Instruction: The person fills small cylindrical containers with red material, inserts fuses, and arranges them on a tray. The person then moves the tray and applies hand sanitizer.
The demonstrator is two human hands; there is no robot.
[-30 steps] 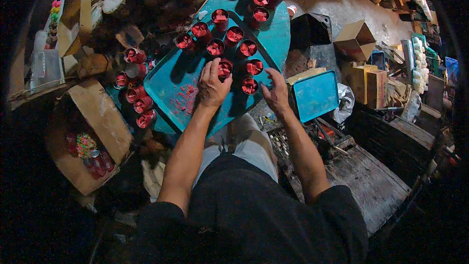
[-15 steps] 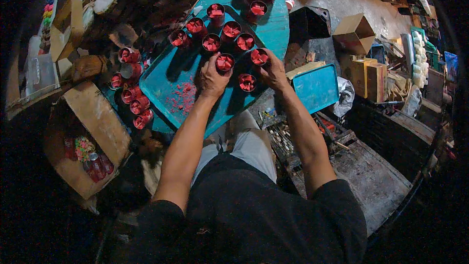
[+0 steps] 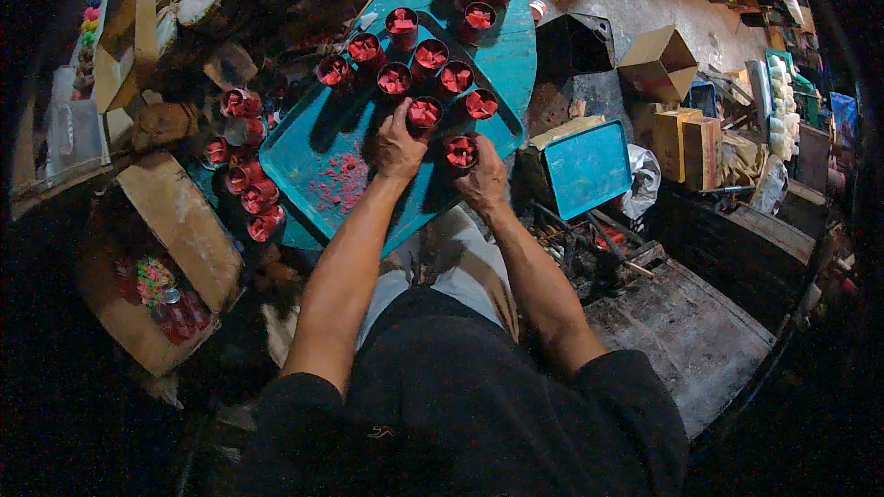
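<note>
My left hand [image 3: 400, 149] is closed around a dark cup filled with red chunks [image 3: 424, 114], over the near part of a teal tray [image 3: 308, 138]. Just right of it and nearer to me, my right hand [image 3: 484, 180] grips another cup of red chunks [image 3: 460, 151] from its right side. Beyond both hands, several more such cups stand on the tray, among them one at the right [image 3: 481, 104] and one at the far end [image 3: 401, 22]. Red crumbs [image 3: 339, 182] lie scattered on the tray left of my left wrist.
The tray lies on a teal table [image 3: 506, 46], with more filled cups [image 3: 479, 17] at its far side. Red containers [image 3: 247, 177] cluster left of the tray. An open cardboard box [image 3: 180, 230] sits lower left. A blue tray [image 3: 589, 166] and cardboard boxes [image 3: 658, 64] stand right.
My right hand has left the cup at the tray's right side and moved nearer to me, onto the closest cup. My left hand stays on its cup.
</note>
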